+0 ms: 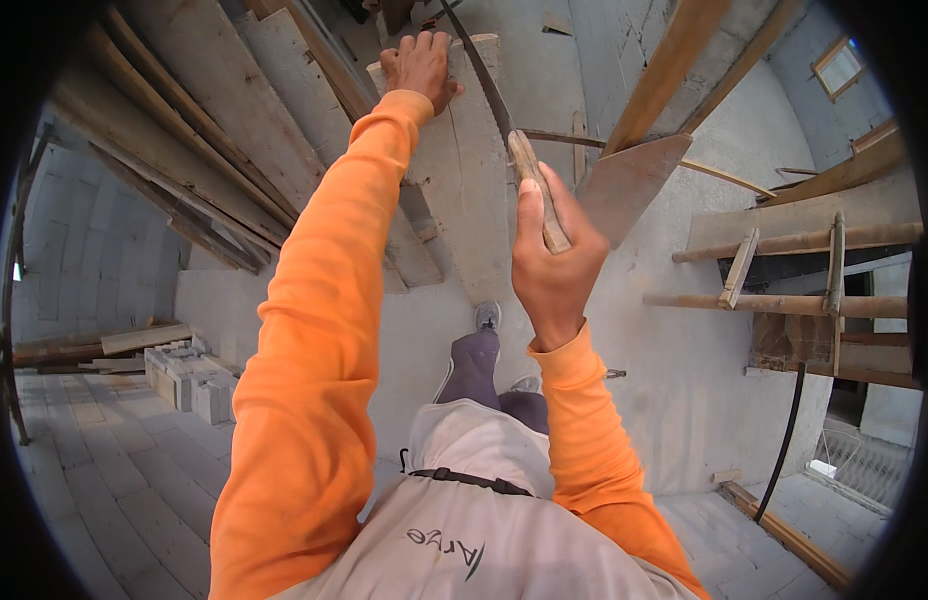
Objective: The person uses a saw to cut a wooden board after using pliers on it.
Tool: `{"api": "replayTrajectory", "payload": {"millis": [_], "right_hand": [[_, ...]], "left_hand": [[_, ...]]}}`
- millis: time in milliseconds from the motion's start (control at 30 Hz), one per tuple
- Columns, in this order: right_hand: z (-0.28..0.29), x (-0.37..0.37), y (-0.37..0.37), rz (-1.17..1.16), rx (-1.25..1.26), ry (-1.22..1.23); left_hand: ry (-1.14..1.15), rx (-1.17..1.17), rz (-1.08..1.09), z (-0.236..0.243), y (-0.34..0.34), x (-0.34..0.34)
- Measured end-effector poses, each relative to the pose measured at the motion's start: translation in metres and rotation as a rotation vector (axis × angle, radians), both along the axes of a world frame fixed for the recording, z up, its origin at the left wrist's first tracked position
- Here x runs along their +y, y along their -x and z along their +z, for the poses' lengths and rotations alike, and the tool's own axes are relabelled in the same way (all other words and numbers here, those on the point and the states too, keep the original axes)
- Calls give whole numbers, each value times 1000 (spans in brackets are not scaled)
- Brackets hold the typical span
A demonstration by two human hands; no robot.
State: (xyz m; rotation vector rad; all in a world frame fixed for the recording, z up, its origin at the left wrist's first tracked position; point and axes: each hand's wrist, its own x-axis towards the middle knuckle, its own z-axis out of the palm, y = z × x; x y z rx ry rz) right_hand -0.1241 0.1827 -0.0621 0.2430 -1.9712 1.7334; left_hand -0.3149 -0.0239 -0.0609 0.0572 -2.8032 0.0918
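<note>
A wide, pale wooden board (454,190) runs away from my feet, with a thin dark line or crack along it. Near its far end my left hand (421,70) presses down, fingers bent over the wood. My right hand (562,255) is closed round the straight wooden handle (537,190) of what looks like a handsaw. Its long dark blade (484,80) slants away to the upper left, over the board's far right part. I cannot tell whether the blade cuts into the wood.
Long planks (214,90) lean at the left, above grey blocks (189,380). Upright timbers (664,80) and a grey panel (639,185) stand to the right of the handle. A wooden ladder-like frame (784,303) is farther right. My shoe (488,316) is by the board's near end.
</note>
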Motion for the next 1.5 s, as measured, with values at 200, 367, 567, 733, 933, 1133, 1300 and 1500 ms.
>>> {"api": "replayTrajectory", "payload": {"millis": [200,367,567,733,933,1133,1300,1500], "right_hand": [[-12,-19,20,-9,19,-43],[-41,0,-30,-36,-2,-137],[-5,-39,77,35,-85,-24],[-46,-25,24,-42,15,-29],[-23,-30,59,4,-53,12],[-34,-26,40,16,-56,-39],[-60,-7,13,-29,-12,-117],[-7,-46,89,60,-67,22]], "left_hand": [[-30,-15,14,-5,32,-17],[-36,-12,-8,-11,52,-30],[-13,8,4,-16,50,-29],[-10,-7,4,-15,61,-43],[-31,1,12,-11,60,-33],[-60,-20,4,-15,61,-44],[-49,2,-6,-16,62,-34],[-57,39,-16,-15,56,-38]]}}
